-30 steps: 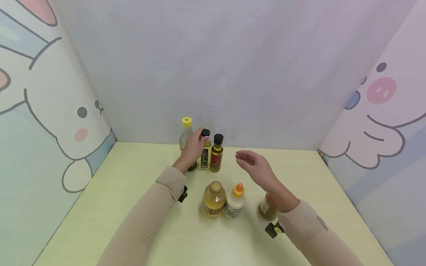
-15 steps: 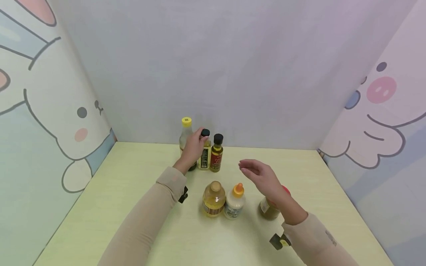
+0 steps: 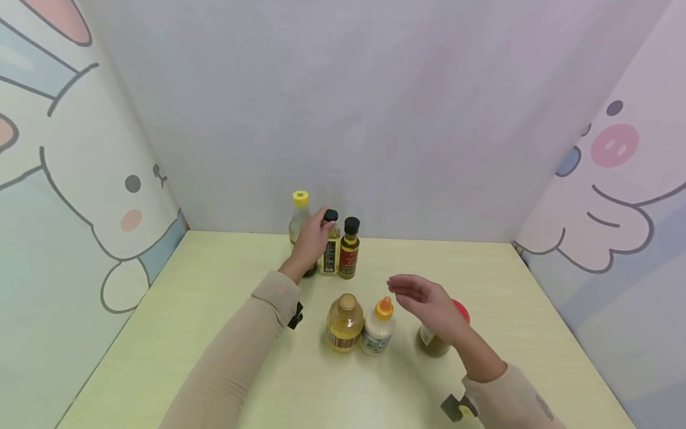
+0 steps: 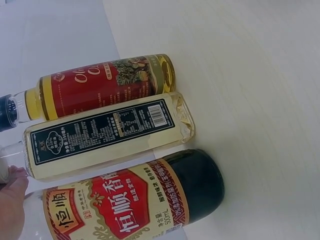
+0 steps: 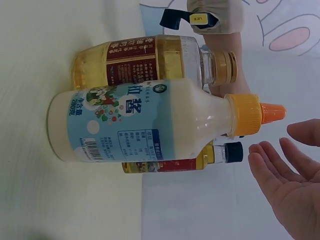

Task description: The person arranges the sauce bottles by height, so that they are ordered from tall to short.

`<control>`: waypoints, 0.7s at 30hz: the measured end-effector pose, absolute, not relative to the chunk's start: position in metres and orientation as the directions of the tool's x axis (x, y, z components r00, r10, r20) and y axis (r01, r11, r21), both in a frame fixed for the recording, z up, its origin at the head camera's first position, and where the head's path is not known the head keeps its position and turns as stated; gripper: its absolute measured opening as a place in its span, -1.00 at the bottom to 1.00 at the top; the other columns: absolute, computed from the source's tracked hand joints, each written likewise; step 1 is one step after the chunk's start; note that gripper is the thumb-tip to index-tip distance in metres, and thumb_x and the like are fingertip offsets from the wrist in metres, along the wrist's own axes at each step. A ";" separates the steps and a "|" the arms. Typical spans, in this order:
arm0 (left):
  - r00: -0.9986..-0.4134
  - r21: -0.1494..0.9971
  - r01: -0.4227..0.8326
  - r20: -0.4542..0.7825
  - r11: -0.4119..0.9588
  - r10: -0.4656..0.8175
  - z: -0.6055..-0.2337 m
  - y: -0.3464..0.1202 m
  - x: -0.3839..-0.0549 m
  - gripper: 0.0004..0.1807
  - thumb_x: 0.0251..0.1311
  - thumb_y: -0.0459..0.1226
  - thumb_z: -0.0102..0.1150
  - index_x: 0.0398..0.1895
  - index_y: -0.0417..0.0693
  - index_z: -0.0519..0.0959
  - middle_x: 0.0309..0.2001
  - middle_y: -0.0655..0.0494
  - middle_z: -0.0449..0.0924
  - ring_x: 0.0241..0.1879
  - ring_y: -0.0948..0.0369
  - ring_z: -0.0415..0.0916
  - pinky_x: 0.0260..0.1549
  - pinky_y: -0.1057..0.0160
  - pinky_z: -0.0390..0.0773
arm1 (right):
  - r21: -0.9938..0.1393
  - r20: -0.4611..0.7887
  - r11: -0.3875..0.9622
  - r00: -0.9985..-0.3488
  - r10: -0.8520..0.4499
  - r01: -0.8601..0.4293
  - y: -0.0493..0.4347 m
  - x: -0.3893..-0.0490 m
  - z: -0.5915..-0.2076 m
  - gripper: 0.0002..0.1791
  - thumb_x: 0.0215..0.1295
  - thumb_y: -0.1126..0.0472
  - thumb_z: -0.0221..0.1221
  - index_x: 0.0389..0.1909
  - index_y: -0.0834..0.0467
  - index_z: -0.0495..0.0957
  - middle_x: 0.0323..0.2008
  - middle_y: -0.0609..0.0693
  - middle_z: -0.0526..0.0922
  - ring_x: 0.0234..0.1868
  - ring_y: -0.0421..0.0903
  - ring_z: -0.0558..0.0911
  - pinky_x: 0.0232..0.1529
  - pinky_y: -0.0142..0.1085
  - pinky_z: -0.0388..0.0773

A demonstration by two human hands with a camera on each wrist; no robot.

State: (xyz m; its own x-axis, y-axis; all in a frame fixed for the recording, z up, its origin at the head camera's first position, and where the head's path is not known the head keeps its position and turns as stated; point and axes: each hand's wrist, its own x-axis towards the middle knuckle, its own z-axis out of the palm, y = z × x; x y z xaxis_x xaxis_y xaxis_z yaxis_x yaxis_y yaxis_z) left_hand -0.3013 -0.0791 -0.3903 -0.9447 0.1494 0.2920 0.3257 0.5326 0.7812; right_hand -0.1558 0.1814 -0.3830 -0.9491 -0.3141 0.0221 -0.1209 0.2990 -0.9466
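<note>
My left hand [image 3: 312, 239] pinches the neck of a square clear bottle of pale liquid [image 4: 105, 135], just below its dark cap. That bottle stands between a yellow-capped vinegar bottle [image 4: 125, 205], partly hidden by the hand, and an olive oil bottle [image 3: 349, 256] with a red label. My right hand [image 3: 429, 304] is in the air with fingers loosely bent and holds nothing. Closest to its fingertips is the orange nozzle of a white squeeze bottle of salad dressing [image 5: 145, 120]. A round oil bottle [image 3: 345, 325] with a tan cap stands beside the squeeze bottle.
A red-lidded jar [image 3: 435, 342] stands under the right forearm, partly covered by it. Behind the back row of bottles rises a pale wall [image 3: 343, 119]. Cartoon-printed panels [image 3: 128, 220] close off both sides of the light table [image 3: 225, 256].
My right hand has drawn back toward the body and lowered toward the squeeze bottle, showing more of the jar's red lid. The left hand keeps its grip on the bottle neck.
</note>
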 end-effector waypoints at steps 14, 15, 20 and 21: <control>-0.951 0.794 0.307 0.274 0.525 0.142 -0.390 -0.078 -0.302 -0.67 0.47 -0.21 -0.07 0.20 -0.13 0.39 0.10 -0.10 0.52 0.11 0.05 0.47 0.07 0.08 0.48 | -0.976 0.056 0.169 -0.904 -0.423 -0.140 0.186 -0.146 -0.404 -0.51 0.34 0.38 0.17 0.24 0.43 0.34 0.17 0.35 0.45 0.21 0.24 0.45 0.11 -0.33 0.46; -0.951 0.797 0.308 0.274 0.519 0.143 -0.390 -0.078 -0.302 -0.68 0.47 -0.21 -0.07 0.19 -0.13 0.39 0.09 -0.10 0.52 0.11 0.05 0.48 0.06 0.08 0.49 | -0.975 0.059 0.171 -0.902 -0.427 -0.145 0.186 -0.146 -0.405 -0.51 0.34 0.38 0.18 0.24 0.43 0.34 0.18 0.34 0.45 0.21 0.25 0.44 0.11 -0.33 0.46; -0.949 0.805 0.315 0.283 0.503 0.142 -0.391 -0.079 -0.302 -0.69 0.46 -0.23 -0.04 0.17 -0.13 0.41 0.06 -0.09 0.55 0.07 0.06 0.50 0.02 0.08 0.51 | -0.962 0.065 0.216 -0.908 -0.413 -0.167 0.183 -0.146 -0.411 -0.47 0.28 0.31 0.27 0.23 0.37 0.39 0.15 0.24 0.50 0.20 0.19 0.46 0.15 -0.19 0.43; -0.949 0.807 0.316 0.282 0.499 0.143 -0.391 -0.079 -0.302 -0.68 0.47 -0.23 -0.04 0.19 -0.13 0.41 0.07 -0.10 0.55 0.07 0.06 0.50 0.02 0.08 0.51 | -0.958 0.066 0.228 -0.911 -0.408 -0.171 0.182 -0.146 -0.412 -0.47 0.27 0.29 0.29 0.22 0.36 0.40 0.14 0.22 0.51 0.19 0.18 0.47 0.16 -0.15 0.43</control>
